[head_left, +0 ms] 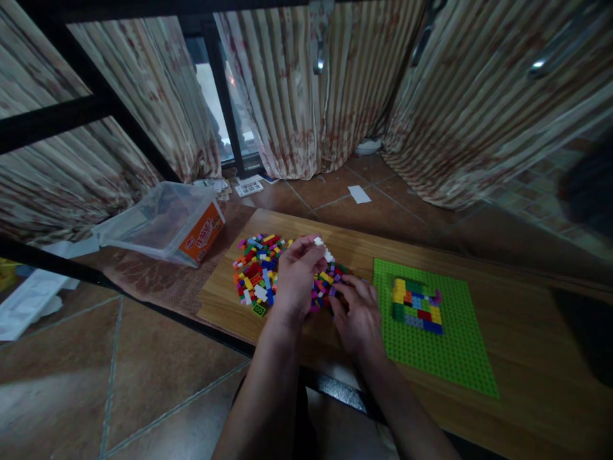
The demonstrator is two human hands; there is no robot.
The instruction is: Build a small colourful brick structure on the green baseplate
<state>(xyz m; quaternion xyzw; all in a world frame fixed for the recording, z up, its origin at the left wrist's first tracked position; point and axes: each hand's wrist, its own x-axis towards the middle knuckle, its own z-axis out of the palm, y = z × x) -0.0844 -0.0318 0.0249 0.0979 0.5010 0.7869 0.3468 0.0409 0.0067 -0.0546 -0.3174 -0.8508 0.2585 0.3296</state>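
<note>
My left hand (299,271) is closed over the middle of a pile of loose toy building bricks (256,265). Thumb and fingers pinch a white brick (325,249) with a studded, jagged edge. At the pile's right side, my right hand (358,313) reaches in with thumb and index finger apart. Small purple and pink bricks lie at its fingertips; whether it touches one I cannot tell. To its right is a green studded baseplate (460,358), bearing a low, roughly square build of coloured bricks (416,308) with its middle partly filled.
Everything stands on a long wooden board (354,239) with a dark metal frame edge (335,388) in front. A clear plastic bin (163,217) with an orange label is at the left. Papers (359,194) lie on the tiled floor before striped curtains (297,96).
</note>
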